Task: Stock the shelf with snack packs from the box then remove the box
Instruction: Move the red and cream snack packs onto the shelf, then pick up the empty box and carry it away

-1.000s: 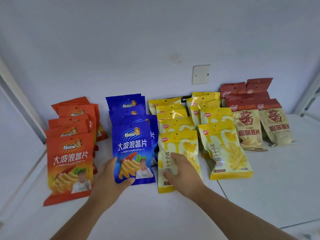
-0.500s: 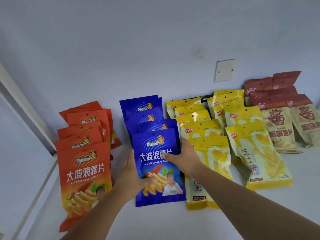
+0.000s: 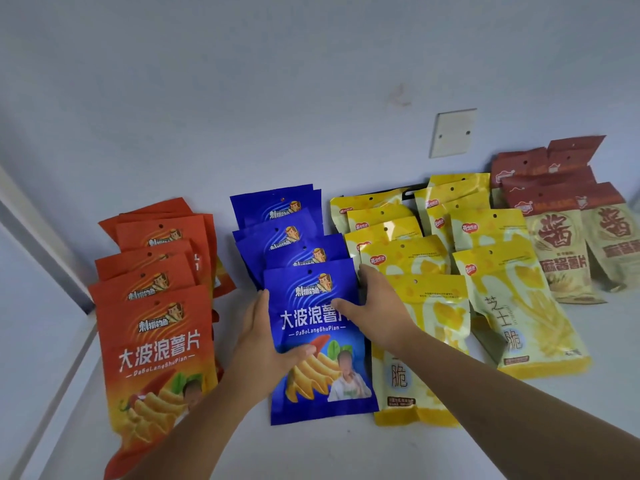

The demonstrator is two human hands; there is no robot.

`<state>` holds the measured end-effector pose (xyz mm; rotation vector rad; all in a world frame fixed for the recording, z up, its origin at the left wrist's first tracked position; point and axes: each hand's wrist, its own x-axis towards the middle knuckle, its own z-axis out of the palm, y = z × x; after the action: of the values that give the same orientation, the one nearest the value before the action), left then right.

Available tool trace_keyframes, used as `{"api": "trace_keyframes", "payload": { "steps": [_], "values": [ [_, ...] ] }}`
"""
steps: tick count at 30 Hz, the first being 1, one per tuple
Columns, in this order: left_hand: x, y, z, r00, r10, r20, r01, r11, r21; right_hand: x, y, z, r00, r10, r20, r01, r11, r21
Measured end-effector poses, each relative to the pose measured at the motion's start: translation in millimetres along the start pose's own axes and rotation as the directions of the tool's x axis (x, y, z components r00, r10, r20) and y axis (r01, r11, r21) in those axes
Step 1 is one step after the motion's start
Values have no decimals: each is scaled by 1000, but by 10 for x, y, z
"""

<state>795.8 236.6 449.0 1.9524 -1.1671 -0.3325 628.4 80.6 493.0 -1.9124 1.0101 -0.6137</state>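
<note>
Since one second ago the right hand [image 3: 375, 310] has left the front yellow pack [image 3: 436, 317] and gone to the front blue pack [image 3: 311, 393]. Half a second ago it was already there, and its hold looks unchanged. The left hand [image 3: 266, 344] stays on that same pack throughout.

Left hand: the thumb lies across the pack's face at the lower left and the fingers run along and behind the left edge, so the pack is clasped between them.

Right hand: the thumb presses on the face beside the printed title and the fingers curl round the upper right edge, pinching the pack.

Position of pack: it lies face up at the front of the blue row [image 3: 277, 209], with its top overlapping the next blue pack behind. Its lower edge is at the white shelf [image 3: 346, 452]. Whether it lies flat or is slightly raised cannot be told.

Neighbours:
- The orange row [image 3: 156, 358] is just to the left, and the left forearm crosses the lower right corner of its front pack.
- Two yellow rows [image 3: 512, 299] stand to the right, and the right forearm passes over the front yellow pack.
- Brown-topped beige packs [image 3: 561, 244] are at the far right, against the wall [image 3: 242, 81].
- A blank wall plate [image 3: 452, 133] sits on the wall above the yellow rows.
</note>
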Motion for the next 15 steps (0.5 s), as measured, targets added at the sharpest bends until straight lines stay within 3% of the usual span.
{"api": "trace_keyframes", "payload": {
  "steps": [4, 8, 15],
  "values": [
    [23, 164, -89, 990, 88, -112, -67, 981, 180, -75, 6, -182, 996, -86, -16, 81, 974, -211],
    [95, 295, -72, 985, 169, -46, -149, 946, 289, -219, 17, -374, 990, -131, -43, 110, 939, -327],
    [186, 872, 361, 958, 287, 26, -286, 934, 214, -582, 272, -1014, 979, -178, -97, 113, 877, -466]
  ]
}}
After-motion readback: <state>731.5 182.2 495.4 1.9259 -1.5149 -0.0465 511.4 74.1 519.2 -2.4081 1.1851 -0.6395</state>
